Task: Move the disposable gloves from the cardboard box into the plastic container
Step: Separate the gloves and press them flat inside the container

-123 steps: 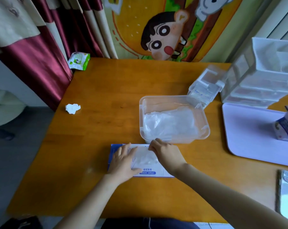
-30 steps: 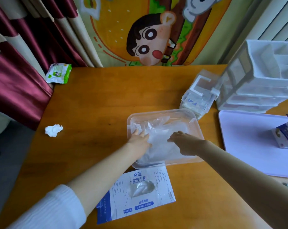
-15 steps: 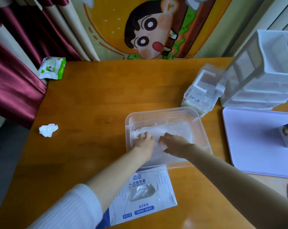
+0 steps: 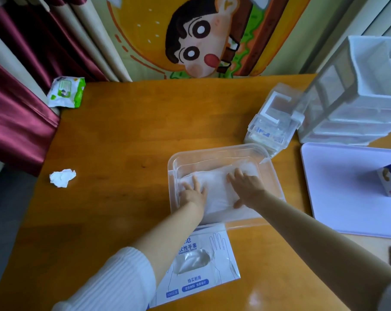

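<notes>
- My fingers [image 4: 195, 182] lie spread, both hands pressing flat on the gloves [image 4: 214, 189].
- Gloves sit directly under my palms, long axis left-right in the container [image 4: 271, 167].
- Box [image 4: 203, 265] lies nearer me, left hand [image 4: 193, 194] closer to it.

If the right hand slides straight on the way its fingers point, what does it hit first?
Likely the far wall of the plastic container; the right hand lies flat on the disposable gloves, fingers aimed there. Depth is unclear.
</notes>
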Demonstrator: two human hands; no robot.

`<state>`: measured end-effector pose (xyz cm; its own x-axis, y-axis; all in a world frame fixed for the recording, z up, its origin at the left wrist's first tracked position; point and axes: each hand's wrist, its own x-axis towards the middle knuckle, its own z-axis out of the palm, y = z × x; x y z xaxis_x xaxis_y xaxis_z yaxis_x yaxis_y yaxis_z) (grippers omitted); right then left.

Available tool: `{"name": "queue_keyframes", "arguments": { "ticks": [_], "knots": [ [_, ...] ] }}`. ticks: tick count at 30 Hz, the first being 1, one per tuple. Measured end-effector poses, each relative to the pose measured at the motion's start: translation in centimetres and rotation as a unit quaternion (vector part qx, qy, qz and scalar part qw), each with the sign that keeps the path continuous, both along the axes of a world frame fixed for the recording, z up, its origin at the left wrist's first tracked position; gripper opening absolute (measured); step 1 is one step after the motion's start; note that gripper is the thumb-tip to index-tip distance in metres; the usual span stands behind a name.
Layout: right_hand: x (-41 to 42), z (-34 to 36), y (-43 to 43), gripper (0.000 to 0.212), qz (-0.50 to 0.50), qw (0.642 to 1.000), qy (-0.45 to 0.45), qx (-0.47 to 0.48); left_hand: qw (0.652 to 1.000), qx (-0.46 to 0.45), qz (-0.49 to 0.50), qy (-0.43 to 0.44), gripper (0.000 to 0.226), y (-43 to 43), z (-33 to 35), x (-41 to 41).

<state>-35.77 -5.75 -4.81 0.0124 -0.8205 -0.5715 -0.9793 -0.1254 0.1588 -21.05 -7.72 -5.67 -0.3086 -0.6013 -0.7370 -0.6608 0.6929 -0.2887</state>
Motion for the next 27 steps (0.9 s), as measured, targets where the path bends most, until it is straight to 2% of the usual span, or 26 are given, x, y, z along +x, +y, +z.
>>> {"name": "queue_keyframes", "arguments": {
  "ticks": [5, 9, 12, 14, 16, 19, 22, 25, 27],
  "knots": [
    [-0.5, 1.3, 0.7, 0.064, -0.021, 0.998, -0.059, -0.025, 0.998, -0.034, -0.045, -0.024, 0.058, -0.1, 2.5, 0.0],
    [-0.1, 4.2, 1.5, 0.039, -0.028, 0.984, -0.136, -0.114, 0.994, -0.083, -0.07, -0.01, 0.04, -0.1, 4.9, 0.8],
    [1.9, 6.1, 3.1, 0.033, -0.021, 0.942, -0.221, -0.253, 0.978, -0.153, -0.046, 0.137, 0.04, 0.9, 6.8, 1.9],
    [3.7, 6.4, 4.8, 0.03, 0.009, 0.891, -0.289, -0.35, 0.938, -0.186, -0.017, 0.29, 0.038, 2.0, 7.8, 3.1],
    [4.9, 6.2, 6.6, 0.026, 0.041, 0.848, -0.355, -0.391, 0.89, -0.175, 0.028, 0.421, 0.033, 3.1, 8.2, 4.6],
    [6.0, 5.3, 9.4, 0.027, 0.138, 0.844, -0.364, -0.369, 0.814, -0.219, 0.065, 0.533, 0.026, 4.6, 8.4, 7.0],
    [6.9, 3.1, 12.0, 0.031, 0.224, 0.864, -0.342, -0.293, 0.772, -0.295, 0.111, 0.552, 0.029, 6.5, 7.4, 9.3],
    [7.5, 1.1, 13.0, 0.044, 0.24, 0.898, -0.312, -0.195, 0.77, -0.304, 0.169, 0.534, 0.035, 8.7, 5.4, 11.0],
    [8.3, 1.0, 12.9, 0.037, 0.24, 0.92, -0.281, -0.132, 0.811, -0.254, 0.195, 0.49, 0.032, 10.2, 4.5, 11.8]
  ]
}}
